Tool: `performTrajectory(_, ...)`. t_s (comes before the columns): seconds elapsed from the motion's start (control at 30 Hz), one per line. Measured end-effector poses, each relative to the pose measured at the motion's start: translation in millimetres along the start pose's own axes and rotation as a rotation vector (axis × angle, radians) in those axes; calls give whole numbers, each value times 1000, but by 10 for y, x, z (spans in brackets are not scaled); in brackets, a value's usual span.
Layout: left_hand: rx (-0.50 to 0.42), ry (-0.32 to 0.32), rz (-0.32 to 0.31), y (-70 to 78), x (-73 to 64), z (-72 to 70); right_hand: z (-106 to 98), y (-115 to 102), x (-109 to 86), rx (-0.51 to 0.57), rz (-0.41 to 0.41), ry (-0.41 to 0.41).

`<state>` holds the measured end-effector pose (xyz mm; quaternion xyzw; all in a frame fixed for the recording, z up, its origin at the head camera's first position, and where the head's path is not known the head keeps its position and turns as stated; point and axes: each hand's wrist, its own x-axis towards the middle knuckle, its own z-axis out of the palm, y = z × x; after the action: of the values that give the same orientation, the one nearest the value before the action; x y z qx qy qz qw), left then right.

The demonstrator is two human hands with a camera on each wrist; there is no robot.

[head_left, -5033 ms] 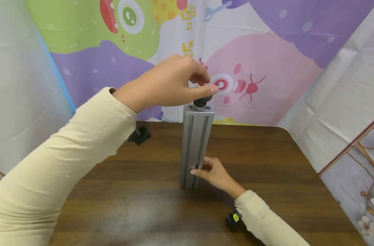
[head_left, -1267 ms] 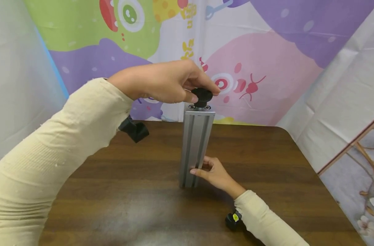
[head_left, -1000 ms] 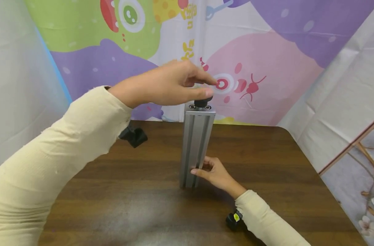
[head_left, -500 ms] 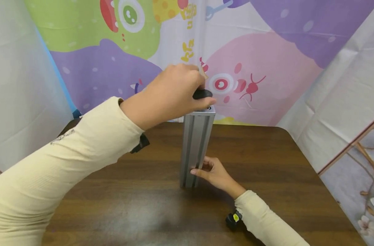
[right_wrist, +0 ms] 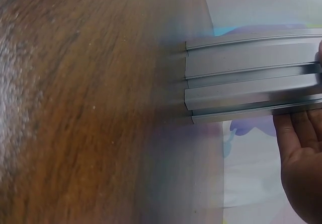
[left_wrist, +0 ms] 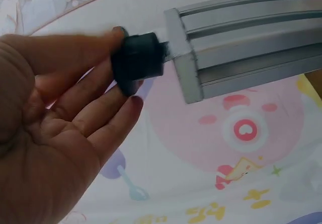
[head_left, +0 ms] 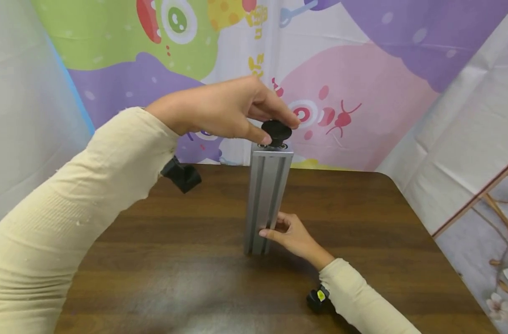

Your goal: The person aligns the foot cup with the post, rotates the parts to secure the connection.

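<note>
A silver aluminium extrusion (head_left: 267, 199) with long grooves stands upright on the table. On its top end plate (left_wrist: 186, 63) sits a black levelling foot (head_left: 276, 130), its wide round base uppermost. The left wrist view shows a short metal stem between foot and plate. My left hand (head_left: 225, 109) pinches the foot's rim, thumb on the near side and fingertips on the far side. Low on the extrusion, my right hand (head_left: 295, 236) grips it from the right, thumb across the near face; its other fingers are partly hidden behind.
The dark wooden table (head_left: 187, 269) has rounded far corners. Behind it hangs a cartoon-printed cloth (head_left: 354, 83), with white cloth (head_left: 16, 116) on the left. A black wrist device (head_left: 316, 299) sits under the right sleeve, another strap (head_left: 182, 176) under the left.
My left hand turned on the foot, fingers curling round it half a second ago, then swung back to thumb near and fingertips far. Extrusion and right hand have stayed put.
</note>
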<state>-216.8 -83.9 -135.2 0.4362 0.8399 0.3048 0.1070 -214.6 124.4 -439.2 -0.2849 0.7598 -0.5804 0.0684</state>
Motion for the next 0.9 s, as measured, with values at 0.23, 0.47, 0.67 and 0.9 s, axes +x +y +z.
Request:
performTrajectory(0.23,527,371,26,15,29,233,1,-18,-4,-11,-26,7)
performTrajectory(0.47,649,427,4,48,46,308,12,-7,11,14,-19,5)
performTrajectory(0.67,277,48,-3,90,5,32,0,-4,9,6,-6,12)
performTrajectory(0.9,26,-78,15,54,-20,-4,6,-18,1,20,-5,0)
